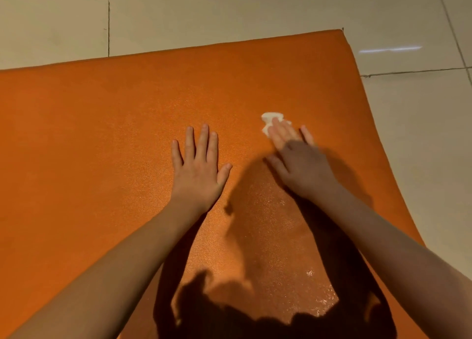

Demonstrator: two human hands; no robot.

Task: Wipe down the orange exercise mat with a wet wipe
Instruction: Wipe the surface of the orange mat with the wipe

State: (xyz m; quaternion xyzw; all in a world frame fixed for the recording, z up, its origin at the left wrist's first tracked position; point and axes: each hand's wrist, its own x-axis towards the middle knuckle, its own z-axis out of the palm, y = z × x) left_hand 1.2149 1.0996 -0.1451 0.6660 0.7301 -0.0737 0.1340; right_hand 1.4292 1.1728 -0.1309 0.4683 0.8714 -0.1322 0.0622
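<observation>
Fingers (280,131) on wipe (268,117), mat (102,134) edge beyond

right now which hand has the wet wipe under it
The right hand, its fingers pressing the white wet wipe onto the orange exercise mat; the left hand lies flat on bare mat.
</observation>
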